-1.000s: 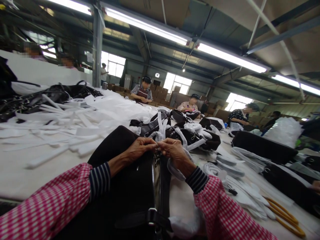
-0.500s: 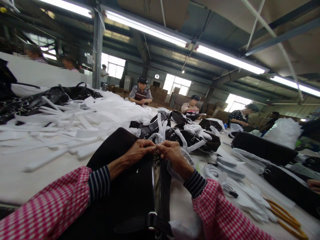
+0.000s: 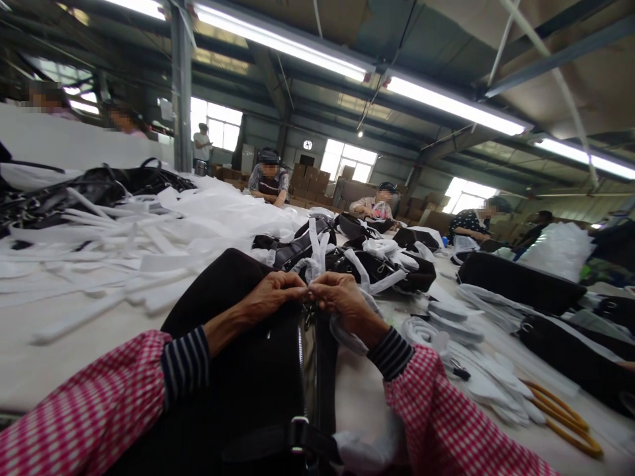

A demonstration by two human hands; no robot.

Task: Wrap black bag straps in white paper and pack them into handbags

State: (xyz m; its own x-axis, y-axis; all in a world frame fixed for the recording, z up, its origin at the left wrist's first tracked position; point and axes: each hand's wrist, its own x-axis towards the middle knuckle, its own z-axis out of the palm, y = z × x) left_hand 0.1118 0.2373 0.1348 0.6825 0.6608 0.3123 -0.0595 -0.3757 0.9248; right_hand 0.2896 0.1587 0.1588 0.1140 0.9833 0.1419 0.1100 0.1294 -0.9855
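A black bag (image 3: pixel 248 370) lies in front of me on the white table (image 3: pixel 74 344), its zip and strap running toward me. My left hand (image 3: pixel 272 296) and my right hand (image 3: pixel 340 299) meet at the bag's far end, fingers pinched together around a small metal fitting (image 3: pixel 310 311) by the zip. A clear plastic wrap (image 3: pixel 347 334) hangs under my right wrist. What exactly the fingertips grip is too small to make out. Both forearms wear pink checked sleeves with striped cuffs.
White strips (image 3: pixel 124 244) cover the table's left side. More black bags (image 3: pixel 377 264) wrapped in white sit just beyond my hands, and others (image 3: pixel 516 284) lie to the right. White pieces (image 3: pixel 486 383) and yellow handles (image 3: pixel 565 416) lie at right. Several other people work at the far side.
My hands stay pinched at the same spot on the bag. The view has shifted slightly to the right and down.
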